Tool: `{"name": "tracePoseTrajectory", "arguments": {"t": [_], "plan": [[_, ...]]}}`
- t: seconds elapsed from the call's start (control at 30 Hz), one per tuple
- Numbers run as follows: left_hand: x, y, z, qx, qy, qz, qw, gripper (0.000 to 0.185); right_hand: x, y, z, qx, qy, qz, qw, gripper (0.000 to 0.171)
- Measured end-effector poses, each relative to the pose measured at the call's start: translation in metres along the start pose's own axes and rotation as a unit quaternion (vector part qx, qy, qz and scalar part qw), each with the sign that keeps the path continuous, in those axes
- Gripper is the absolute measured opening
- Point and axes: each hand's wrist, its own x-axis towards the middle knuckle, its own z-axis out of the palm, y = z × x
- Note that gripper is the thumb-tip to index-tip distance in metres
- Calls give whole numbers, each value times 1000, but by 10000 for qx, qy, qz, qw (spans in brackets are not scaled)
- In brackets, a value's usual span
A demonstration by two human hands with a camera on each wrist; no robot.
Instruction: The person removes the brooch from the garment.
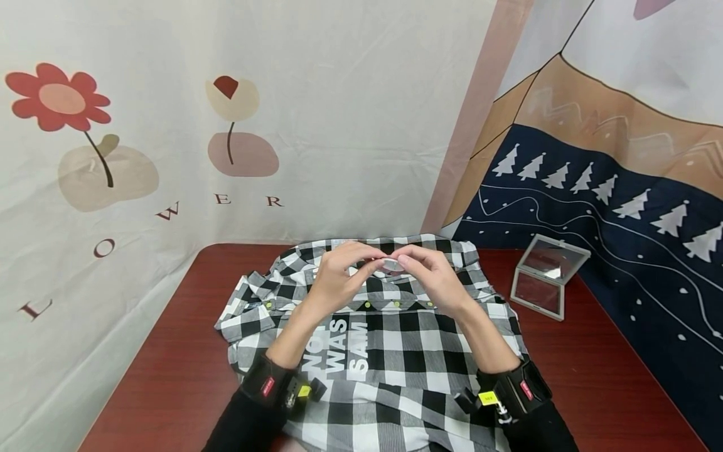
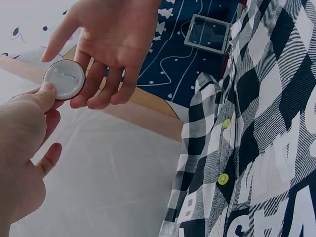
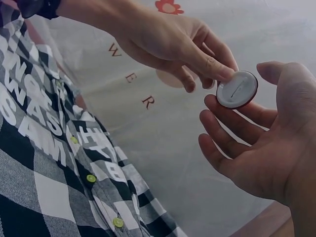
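A round pin badge is held above a black-and-white checked shirt. My left hand pinches the badge by its edge, thumb on the white back. That back, with a thin pin across it, faces the camera in both wrist views, as on the badge in the right wrist view. My right hand is at the badge's other side. Its thumb stands apart from the badge and its loosely bent fingers reach behind or beside the rim; whether they touch it I cannot tell.
The shirt lies spread on a dark red table, with yellow-green buttons and white lettering. A hinged, clear-paned case stands unfolded at the right. Printed curtains hang behind and to the right.
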Motion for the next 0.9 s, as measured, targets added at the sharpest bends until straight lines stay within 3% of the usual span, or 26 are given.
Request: {"name": "tracePoseTrajectory", "arguments": {"t": [0.17, 0.67, 0.9], "plan": [[-1, 1, -1, 33, -92, -21, 9999, 16, 1, 2, 0, 406, -122, 16, 9991, 35], [-2, 1, 0, 161, -197, -31, 9997, 18, 0, 4, -2, 644, -167, 47, 9978, 26], [-4, 3, 0, 136, -365, -380, 9985, 27, 0, 2, -5, 146, 69, 105, 9998, 28]]}}
